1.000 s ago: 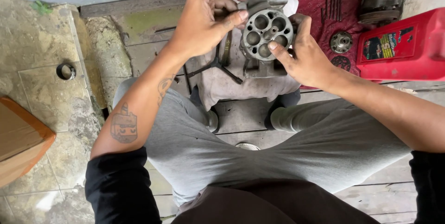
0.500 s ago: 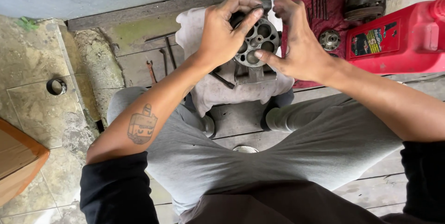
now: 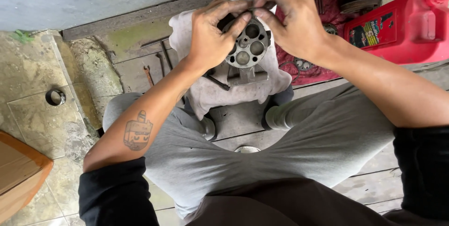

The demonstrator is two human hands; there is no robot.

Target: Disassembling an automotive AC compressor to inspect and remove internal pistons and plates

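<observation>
Both hands meet over a round metal part with holes (image 3: pixel 246 44) — left hand (image 3: pixel 211 39) gripping its rim, right hand (image 3: pixel 291 20) arched, fingertips pinching its top edge.

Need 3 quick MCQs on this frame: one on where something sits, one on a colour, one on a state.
1. Where does the black ring lie?
A. on the stone floor to the left
B. on the red cloth
C. on top of the jug

2. What colour is the plastic jug?
A. blue
B. red
C. white

3. What are the two hands doing with the round metal part?
A. both rest on the knees
B. one holds it, the other hangs free
C. both grip it at its upper edge

Answers:
1 A: the ring sits alone on the stone floor, far left of the legs.
2 B: the jug at upper right is red.
3 C: the left hand and right hand meet with fingertips at the top of the part, above the grey rag.
</observation>
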